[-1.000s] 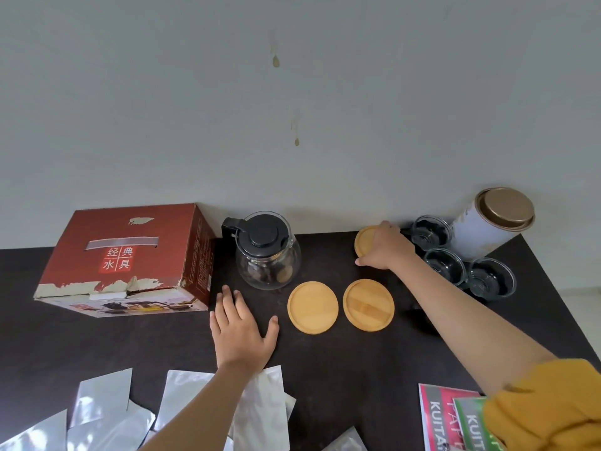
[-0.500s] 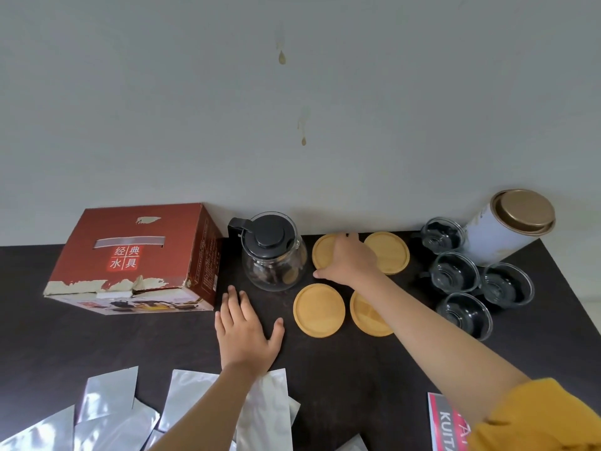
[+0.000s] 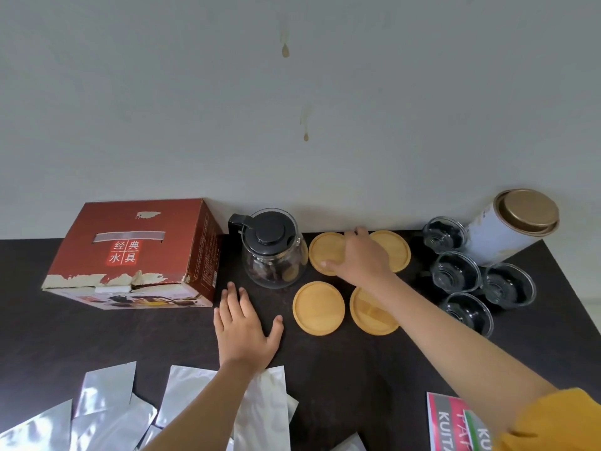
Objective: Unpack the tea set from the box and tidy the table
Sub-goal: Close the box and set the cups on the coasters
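Note:
A red tea set box stands at the back left of the dark table. Right of it is a glass teapot with a black lid. Several round wooden coasters lie right of the teapot in two rows. My right hand rests on the back left coaster, fingers spread and reaching to its far edge, partly over the back right coaster. The front coasters lie flat; my right forearm crosses one. My left hand lies flat on the table, fingers straight. Several glass cups stand on the right.
A white canister with a gold lid stands at the back right against the wall. Several silver foil pouches lie along the front left. Red and green packets sit at the front right edge. The wall runs right behind the table.
My right hand carried a coaster from near the cups leftward and set it beside the teapot, where it stays. The left hand has not moved. The view shifted slightly.

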A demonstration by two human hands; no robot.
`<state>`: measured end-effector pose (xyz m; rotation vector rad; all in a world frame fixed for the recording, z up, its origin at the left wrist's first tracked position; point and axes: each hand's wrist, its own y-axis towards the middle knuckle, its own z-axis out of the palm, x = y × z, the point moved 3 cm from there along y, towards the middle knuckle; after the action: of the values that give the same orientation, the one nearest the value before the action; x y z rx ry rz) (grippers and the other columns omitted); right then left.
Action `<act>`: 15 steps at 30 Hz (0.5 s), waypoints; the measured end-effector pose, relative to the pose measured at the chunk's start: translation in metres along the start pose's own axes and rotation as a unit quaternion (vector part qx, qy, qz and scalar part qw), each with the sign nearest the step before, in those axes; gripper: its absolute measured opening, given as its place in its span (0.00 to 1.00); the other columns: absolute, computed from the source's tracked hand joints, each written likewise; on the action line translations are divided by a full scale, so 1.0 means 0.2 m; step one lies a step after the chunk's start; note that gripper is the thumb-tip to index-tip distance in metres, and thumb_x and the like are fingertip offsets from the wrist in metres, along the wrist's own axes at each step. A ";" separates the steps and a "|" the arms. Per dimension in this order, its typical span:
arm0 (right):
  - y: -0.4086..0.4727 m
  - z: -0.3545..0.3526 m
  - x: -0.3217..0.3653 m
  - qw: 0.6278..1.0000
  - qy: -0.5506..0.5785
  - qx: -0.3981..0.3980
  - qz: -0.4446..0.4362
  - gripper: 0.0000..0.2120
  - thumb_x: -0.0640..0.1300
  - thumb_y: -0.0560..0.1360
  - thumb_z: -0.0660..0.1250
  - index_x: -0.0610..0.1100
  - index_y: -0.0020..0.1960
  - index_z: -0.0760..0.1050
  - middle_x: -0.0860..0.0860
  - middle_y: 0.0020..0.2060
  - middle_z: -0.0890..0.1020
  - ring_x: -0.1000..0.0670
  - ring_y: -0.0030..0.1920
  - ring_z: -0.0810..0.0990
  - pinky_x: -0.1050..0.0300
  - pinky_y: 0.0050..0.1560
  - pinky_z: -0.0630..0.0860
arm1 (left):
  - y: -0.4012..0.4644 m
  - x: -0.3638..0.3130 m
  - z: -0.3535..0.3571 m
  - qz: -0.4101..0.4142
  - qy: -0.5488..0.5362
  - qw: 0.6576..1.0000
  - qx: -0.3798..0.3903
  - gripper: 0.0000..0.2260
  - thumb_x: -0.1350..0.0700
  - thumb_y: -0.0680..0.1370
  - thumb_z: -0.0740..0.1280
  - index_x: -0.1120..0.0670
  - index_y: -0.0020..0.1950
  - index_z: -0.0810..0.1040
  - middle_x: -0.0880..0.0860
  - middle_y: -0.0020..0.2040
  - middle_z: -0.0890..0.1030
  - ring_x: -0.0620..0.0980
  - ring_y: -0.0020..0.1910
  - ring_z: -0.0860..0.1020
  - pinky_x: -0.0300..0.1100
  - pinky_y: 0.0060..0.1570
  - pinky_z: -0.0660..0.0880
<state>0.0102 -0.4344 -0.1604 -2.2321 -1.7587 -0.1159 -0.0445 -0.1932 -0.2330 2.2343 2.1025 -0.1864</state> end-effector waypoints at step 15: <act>0.07 -0.30 -0.66 0.981 -0.010 -0.011 0.193 0.12 0.45 0.69 0.71 0.40 0.38 0.69 0.43 0.40 0.75 0.43 0.43 0.75 0.58 0.31 0.70 | -0.01 -0.01 0.00 -0.004 -0.011 1.000 0.004 0.40 0.34 0.71 0.51 0.63 0.72 0.63 0.62 0.74 0.60 0.61 0.73 0.60 0.58 0.70 0.59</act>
<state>-0.0026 -0.5782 -0.1380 -2.5487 -1.3059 -0.0288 -0.0456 -0.1940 -0.2320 2.2171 2.1031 -0.2196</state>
